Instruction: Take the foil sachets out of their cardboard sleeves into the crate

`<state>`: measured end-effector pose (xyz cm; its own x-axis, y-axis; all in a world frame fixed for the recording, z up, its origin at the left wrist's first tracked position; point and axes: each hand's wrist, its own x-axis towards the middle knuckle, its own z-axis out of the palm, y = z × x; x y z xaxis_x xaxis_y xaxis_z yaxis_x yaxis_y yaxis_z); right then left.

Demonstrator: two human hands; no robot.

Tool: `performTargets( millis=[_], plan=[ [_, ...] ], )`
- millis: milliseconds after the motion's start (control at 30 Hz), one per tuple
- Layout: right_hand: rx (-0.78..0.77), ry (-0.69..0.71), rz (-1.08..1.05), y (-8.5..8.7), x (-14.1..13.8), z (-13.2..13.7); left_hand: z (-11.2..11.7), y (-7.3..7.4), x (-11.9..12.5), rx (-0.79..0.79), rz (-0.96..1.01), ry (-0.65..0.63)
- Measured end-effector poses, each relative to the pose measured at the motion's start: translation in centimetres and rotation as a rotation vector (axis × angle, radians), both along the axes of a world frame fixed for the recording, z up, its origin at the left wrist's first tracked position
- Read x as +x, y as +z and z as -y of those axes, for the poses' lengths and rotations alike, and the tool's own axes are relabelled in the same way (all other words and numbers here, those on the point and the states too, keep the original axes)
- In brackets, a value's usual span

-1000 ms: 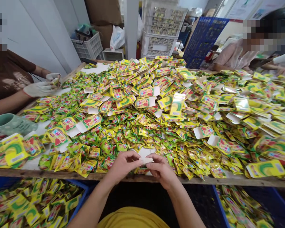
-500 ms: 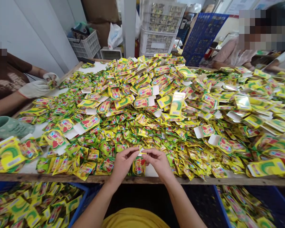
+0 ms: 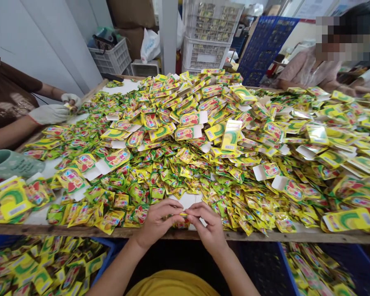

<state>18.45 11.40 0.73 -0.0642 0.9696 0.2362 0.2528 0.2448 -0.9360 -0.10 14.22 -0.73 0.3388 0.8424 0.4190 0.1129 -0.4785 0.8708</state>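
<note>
My left hand [image 3: 158,222] and my right hand [image 3: 208,225] meet at the near edge of the wooden table [image 3: 290,236]. Both have their fingers curled, pinching one small yellow-green box [image 3: 182,219] between them; most of it is hidden by my fingers. Just beyond my hands lies a bare white patch of table [image 3: 188,200]. A wide heap of yellow-green sachets [image 3: 185,172] and flat printed cartons [image 3: 189,132] covers the table beyond that.
A person's gloved hands [image 3: 51,113] work at the far left. Another person's sleeve [image 3: 305,70] is at the far right. A green mug [image 3: 9,163] lies at the left edge. Blue crates of packets [image 3: 46,263] sit below the table. White crates [image 3: 208,37] stand behind.
My hands lifted a packet upright half a second ago, then dropped back to the table edge and closed over it. The gloved hands at the left shifted slightly.
</note>
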Motion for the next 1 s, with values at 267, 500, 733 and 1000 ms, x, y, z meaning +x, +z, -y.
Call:
performTargets(
  millis=[267,500,733,1000],
  plan=[
    [-0.111,0.094,-0.028,0.1,1.2,-1.2,0.0,0.7,-0.2,-0.022,-0.032,-0.006],
    [0.081,0.087,0.133,-0.1,0.9,0.1,0.6,-0.7,-0.4,-0.014,-0.030,-0.032],
    [0.153,0.043,0.168,0.0,0.5,0.8,1.2,0.1,0.4,-0.099,0.001,-0.033],
    [0.057,0.044,0.143,1.5,0.7,-0.5,0.5,2.3,1.2,-0.286,-0.036,0.024]
  ],
)
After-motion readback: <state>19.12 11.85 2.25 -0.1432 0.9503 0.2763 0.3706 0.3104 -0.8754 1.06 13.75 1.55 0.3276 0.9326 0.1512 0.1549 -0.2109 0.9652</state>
